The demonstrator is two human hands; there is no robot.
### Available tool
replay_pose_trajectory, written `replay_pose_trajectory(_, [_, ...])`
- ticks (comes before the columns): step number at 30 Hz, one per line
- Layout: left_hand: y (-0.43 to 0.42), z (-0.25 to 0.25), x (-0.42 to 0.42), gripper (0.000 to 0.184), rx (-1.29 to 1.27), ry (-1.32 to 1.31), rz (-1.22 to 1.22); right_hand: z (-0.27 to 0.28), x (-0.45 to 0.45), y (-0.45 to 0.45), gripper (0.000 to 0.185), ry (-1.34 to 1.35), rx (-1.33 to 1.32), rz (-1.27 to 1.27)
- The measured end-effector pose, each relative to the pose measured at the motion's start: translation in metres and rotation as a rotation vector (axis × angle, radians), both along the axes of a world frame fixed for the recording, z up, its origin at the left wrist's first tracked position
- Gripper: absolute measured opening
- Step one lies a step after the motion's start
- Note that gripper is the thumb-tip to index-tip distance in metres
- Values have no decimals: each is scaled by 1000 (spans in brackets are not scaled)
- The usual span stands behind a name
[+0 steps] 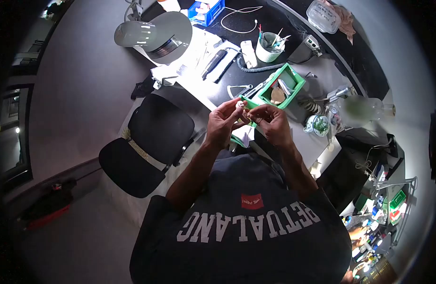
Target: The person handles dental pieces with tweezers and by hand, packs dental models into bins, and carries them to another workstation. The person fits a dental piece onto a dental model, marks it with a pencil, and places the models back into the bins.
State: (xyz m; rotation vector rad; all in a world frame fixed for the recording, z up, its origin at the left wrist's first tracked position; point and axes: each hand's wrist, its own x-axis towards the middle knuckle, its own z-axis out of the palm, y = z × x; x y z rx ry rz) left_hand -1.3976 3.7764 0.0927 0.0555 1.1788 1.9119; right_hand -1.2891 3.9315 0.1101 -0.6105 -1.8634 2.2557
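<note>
My left hand (221,124) is closed, with a small white piece (240,104) pinched between its thumb and fingertips. The piece looks pale and knobby; its exact kind is too small to tell. Close beside it, my right hand (274,125) is closed too, its thumb and forefinger pressed together near the piece. Whatever those right fingertips hold is too fine to make out. Both hands meet above the near edge of the desk, in front of a green box (300,85) with papers and a brown piece inside. White paper (245,136) shows below the hands.
A desk lamp (156,38) lights the desk at upper left. Around stand a cup of tools (267,54), a blue bin (211,14), a round pot with green contents (317,124) and a clear bottle (364,110). A black chair (161,123) is at my left.
</note>
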Motion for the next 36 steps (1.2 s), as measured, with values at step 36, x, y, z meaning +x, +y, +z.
replay_pose_trajectory(36, [-2,-21,9,38,83,-102,49,5,-5,-7,14,-108,105,-11])
